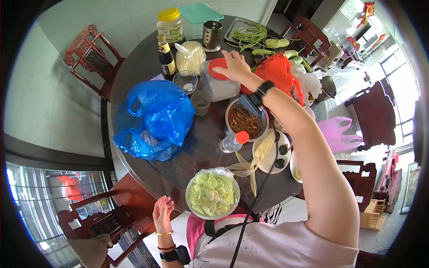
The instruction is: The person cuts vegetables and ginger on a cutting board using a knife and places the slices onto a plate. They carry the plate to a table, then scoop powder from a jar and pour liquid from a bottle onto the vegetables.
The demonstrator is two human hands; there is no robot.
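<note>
My right hand (233,67) reaches across the table to a clear jar (221,88) with a red lid (217,69); its fingers are spread, with the thumb side over the lid. My left hand (163,208) is held near the table's front edge, palm up and fingers slightly curled, with nothing in it. Beside it, a bowl of sliced pale green vegetable (212,194) sits at the front edge. Between the hands are a small clear bottle with a red cap (233,142), a bowl of brown food (245,121) and an empty glass (200,103).
A blue plastic bag (154,118) lies at the left. Behind stand a dark sauce bottle (166,58), a yellow-lidded jar (170,27) and a metal holder (212,35). Green beans (250,35), a red bag (277,73) and a corn plate (272,163) are at the right.
</note>
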